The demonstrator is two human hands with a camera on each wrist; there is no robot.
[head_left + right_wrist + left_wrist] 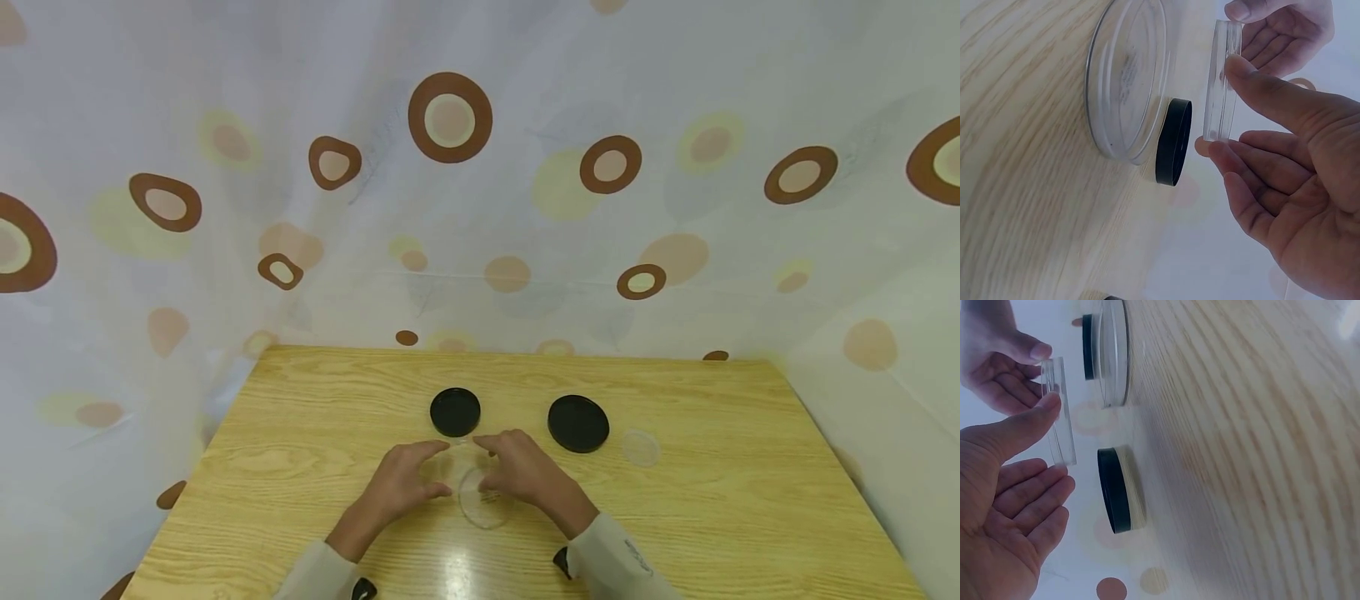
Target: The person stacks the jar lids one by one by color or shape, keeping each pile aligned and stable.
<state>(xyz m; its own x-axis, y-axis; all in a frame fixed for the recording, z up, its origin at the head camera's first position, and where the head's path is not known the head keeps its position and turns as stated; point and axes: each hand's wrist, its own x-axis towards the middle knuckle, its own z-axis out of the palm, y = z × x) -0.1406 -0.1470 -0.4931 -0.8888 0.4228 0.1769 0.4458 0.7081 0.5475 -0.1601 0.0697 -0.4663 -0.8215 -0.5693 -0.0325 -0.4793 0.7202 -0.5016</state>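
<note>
Both hands hold a clear petri dish [1066,425] between them, raised above the table. My left hand [405,479] pinches one side of it, thumb on its upper face and fingertips at its lower edge. Across from it, my right hand [528,475] grips the other side the same way; in the right wrist view the thumb lies on the dish [1215,94]. Below the hands, a second, larger-looking clear dish [486,510] with faint printed marks lies on the wooden table. The right hand partly covers it in the head view.
Beyond the hands stands a black shallow round piece [455,412]. Another black round piece [578,423] is farther right, beside a thin clear disc [641,448]. Behind the wooden table [720,500] hangs a pale patterned sheet [510,208], which also borders both sides.
</note>
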